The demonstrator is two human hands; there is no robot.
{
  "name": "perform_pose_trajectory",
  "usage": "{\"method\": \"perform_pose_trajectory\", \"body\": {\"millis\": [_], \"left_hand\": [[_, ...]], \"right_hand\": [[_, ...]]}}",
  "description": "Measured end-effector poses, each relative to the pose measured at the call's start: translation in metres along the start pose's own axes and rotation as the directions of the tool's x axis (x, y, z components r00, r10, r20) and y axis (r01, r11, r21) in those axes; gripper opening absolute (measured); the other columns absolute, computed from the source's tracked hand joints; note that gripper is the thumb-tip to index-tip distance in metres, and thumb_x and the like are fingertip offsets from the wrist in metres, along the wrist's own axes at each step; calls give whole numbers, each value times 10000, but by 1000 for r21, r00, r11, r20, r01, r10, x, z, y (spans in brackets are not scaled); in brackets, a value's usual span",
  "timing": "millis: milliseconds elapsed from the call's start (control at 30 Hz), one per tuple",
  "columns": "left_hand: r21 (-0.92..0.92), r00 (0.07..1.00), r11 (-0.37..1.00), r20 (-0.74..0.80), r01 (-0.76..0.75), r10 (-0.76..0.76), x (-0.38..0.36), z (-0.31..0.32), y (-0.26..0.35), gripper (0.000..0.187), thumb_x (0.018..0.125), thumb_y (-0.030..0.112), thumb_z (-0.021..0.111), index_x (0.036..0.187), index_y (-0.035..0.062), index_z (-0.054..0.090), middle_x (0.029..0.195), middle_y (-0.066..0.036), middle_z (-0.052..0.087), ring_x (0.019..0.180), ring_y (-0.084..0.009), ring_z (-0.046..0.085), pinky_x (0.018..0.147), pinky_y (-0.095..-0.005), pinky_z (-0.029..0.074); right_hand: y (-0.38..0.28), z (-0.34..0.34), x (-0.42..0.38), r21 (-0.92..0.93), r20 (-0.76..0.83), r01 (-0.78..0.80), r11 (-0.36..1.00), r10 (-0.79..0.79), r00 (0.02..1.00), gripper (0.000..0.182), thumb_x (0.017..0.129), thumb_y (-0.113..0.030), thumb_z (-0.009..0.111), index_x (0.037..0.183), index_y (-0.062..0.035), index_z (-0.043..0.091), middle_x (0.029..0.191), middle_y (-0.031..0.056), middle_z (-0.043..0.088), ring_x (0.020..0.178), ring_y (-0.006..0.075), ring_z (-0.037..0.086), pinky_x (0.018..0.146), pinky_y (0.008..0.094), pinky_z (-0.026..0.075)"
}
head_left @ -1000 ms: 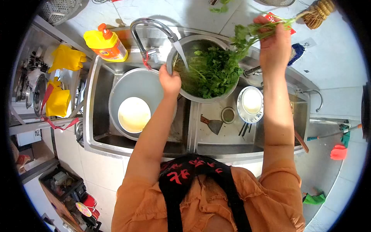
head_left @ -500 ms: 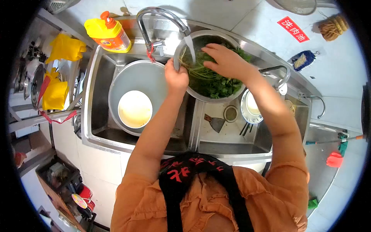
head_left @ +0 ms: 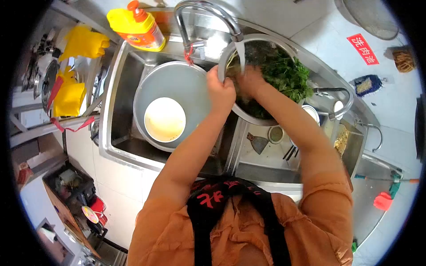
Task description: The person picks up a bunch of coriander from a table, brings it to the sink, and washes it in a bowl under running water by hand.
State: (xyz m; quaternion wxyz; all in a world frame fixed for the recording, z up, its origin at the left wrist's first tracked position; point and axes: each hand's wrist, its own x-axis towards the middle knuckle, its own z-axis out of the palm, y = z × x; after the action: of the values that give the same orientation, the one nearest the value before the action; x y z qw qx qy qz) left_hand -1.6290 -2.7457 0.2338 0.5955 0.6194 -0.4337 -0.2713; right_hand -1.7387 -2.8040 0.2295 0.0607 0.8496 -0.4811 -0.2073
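Note:
My left hand (head_left: 222, 94) is closed on the near left rim of a metal basin (head_left: 251, 118). Leafy green herbs (head_left: 290, 77) with thin stems fill the basin, heaped toward its right side. Inside the basin, my right hand (head_left: 251, 82) is among the greens at the left, its fingers hidden and smeared by motion. A stream of water (head_left: 241, 55) runs down from the curved faucet (head_left: 208, 6) right by that hand.
The left sink holds a large grey basin (head_left: 155, 80) of cloudy water with a white bowl (head_left: 165, 122) in it. In the right sink lie a scraper (head_left: 258, 142), a small round container (head_left: 276, 134) and dishes. A yellow-orange pump bottle (head_left: 140, 29) stands behind the left sink.
My right hand has gone from above the greens down into the basin's left part. The greens have shifted right and bunch up at the far right rim. My left hand keeps its hold.

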Motion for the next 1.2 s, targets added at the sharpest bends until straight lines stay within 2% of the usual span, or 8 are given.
{"method": "perform_pose_trajectory", "body": {"millis": [233,500,633,800,900,1000,1100,1200], "left_hand": [[-3,1000,1000,11,-29,29,1,-1,-3,353,744,-32,515,1097,-36,526,964,-118,602,845,-169,579,771,-280,452],[-51,995,998,97,35,-30,5,-4,-7,350,751,-44,508,1101,-30,524,968,-101,607,863,-162,573,796,-275,441],[-42,994,999,106,32,-28,6,0,-3,344,753,-55,505,1095,-25,521,963,-82,599,858,-149,568,790,-266,440],[-115,983,984,139,136,-119,5,0,4,329,742,-43,500,1069,-26,523,953,-113,559,885,-205,540,814,-308,421],[-138,988,984,123,111,-94,4,1,2,339,759,-50,504,1097,-22,510,944,-79,567,827,-146,540,759,-267,432],[-143,971,970,168,195,-170,2,-4,16,349,745,-50,478,1093,-38,504,975,-116,554,873,-194,549,804,-301,435],[-134,973,974,168,183,-160,6,-2,15,343,755,-48,494,1097,-32,503,978,-101,568,868,-174,553,794,-284,436],[-87,978,989,180,123,-106,4,-4,13,332,763,-44,530,1093,-16,509,991,-79,584,871,-152,561,796,-267,436]], "right_hand": [[56,-26,-6,490,255,-56,870,-82,964,598,763,-483,627,1192,-86,502,1121,190,583,1017,337,577,870,431,465],[64,-77,-22,379,-65,-133,916,169,983,503,856,-466,515,1157,-63,523,1153,197,533,1041,375,554,818,461,486],[20,-23,-28,271,-9,209,940,-214,977,305,881,-183,457,1154,-82,549,1235,182,463,1071,376,526,881,488,454],[19,3,2,657,173,-223,721,144,974,316,793,-158,575,1106,-118,573,1257,209,423,1131,372,476,908,484,439],[22,-9,-19,488,89,173,856,-246,965,302,843,-168,518,1134,-119,581,1280,196,408,1143,395,455,943,576,372],[37,-7,-14,569,128,-106,816,39,991,327,844,-181,515,1163,-128,567,1277,200,396,1174,397,428,967,647,297],[12,8,-28,470,-45,153,870,-149,988,364,811,-152,550,1174,-138,563,1241,198,425,1164,397,443,950,589,366],[54,-17,-12,571,262,46,819,-235,936,459,764,-132,615,1216,-166,539,1285,167,410,1175,386,439,941,522,397]]}}
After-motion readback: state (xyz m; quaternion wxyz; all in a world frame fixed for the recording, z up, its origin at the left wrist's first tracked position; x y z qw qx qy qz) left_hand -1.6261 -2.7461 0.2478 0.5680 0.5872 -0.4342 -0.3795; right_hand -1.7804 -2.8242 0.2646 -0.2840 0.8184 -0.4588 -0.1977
